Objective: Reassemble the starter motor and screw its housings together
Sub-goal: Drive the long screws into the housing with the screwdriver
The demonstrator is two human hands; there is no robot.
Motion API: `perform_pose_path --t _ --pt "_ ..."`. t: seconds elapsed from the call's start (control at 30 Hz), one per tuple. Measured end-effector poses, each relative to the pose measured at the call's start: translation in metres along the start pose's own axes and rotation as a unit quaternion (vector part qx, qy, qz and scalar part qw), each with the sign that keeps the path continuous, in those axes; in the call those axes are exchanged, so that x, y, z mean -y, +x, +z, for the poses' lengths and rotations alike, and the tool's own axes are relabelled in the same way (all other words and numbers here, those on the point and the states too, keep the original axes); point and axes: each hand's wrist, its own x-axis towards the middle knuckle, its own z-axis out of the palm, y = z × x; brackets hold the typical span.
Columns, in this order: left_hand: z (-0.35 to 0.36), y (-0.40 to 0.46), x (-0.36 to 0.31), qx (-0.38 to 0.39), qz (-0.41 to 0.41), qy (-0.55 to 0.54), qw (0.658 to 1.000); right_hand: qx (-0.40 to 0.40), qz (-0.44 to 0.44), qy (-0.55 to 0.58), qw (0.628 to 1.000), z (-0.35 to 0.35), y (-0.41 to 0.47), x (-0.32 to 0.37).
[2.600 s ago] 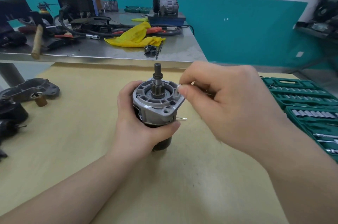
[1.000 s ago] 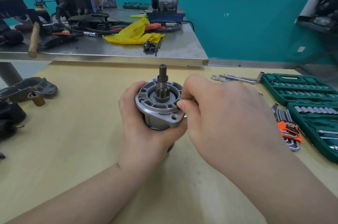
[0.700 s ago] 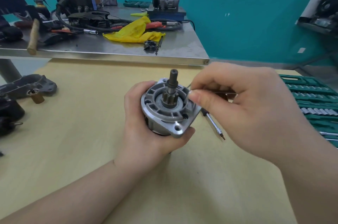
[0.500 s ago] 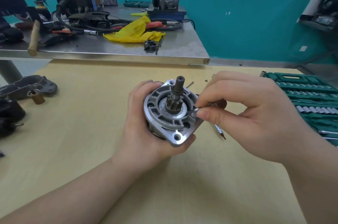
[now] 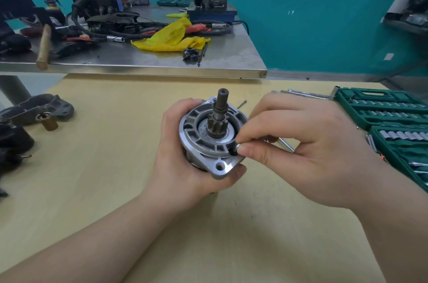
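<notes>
Hands at work on a half-built starter: left hand point(image 5: 183, 155) wraps the grey cast-aluminium starter motor housing point(image 5: 212, 141) from the side and below, fingers curled tight round the body, holding it tilted just above the pale yellow wooden surface point(image 5: 97, 190), approx. centre of view. Dark steel pinion shaft w/ toothed gear point(image 5: 218, 111) sticks up out of the housing's round face. Right hand point(image 5: 308, 150) comes in from the side, thumb and forefinger pinching a small silver screw head point(image 5: 238, 145) at a dark hole on the flange's near-right edge; the other fingers are folded. How deep the screw sits can't be told, since the fingertips hide most of it.

Step in hand looks to be starting a long housing screw by hand. Next move likely calls for keeping the screw square to the hole, feeling the thread catch, then reaching for a driver.

A second thin silver screw point(image 5: 241, 104) lies on the surface just beyond the housing, prob. for another hole. Green plastic socket-set case point(image 5: 379, 109) sits open at right; dark grey cast metal bracket point(image 5: 39, 110) rests at far left. Steel workbench w/ yellow rag point(image 5: 171, 36) stands behind.
</notes>
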Motion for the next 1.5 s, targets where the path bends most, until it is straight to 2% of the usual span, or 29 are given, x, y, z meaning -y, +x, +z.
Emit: perform_pose_path --t 0.33,0.5,0.73,0.87,1.07,1.27,1.5 --pt "-0.004 0.001 0.005 0.000 -0.004 -0.010 1.000 -0.026 0.014 -0.063 0.998 0.011 0.003 0.013" --pt "-0.002 -0.001 0.004 -0.001 -0.003 -0.026 1.000 -0.052 0.057 -0.116 0.990 0.017 -0.001 0.029" --pt "0.006 -0.003 -0.007 -0.043 -0.013 0.010 0.999 -0.068 0.150 -0.187 0.969 0.023 -0.002 0.051" --pt "0.001 -0.001 -0.005 -0.022 -0.002 0.011 1.000 -0.048 0.136 -0.179 0.973 0.021 -0.004 0.054" --pt "-0.003 -0.002 0.005 -0.024 0.013 0.027 0.999 -0.085 0.096 -0.164 0.978 0.008 0.002 0.044" --pt "-0.007 0.000 0.009 0.001 0.007 0.008 1.000 -0.046 0.062 -0.084 0.993 -0.001 0.001 0.025" --pt "-0.007 0.000 0.008 0.008 0.002 -0.006 1.000 -0.033 0.014 -0.083 0.996 0.004 -0.001 0.017"
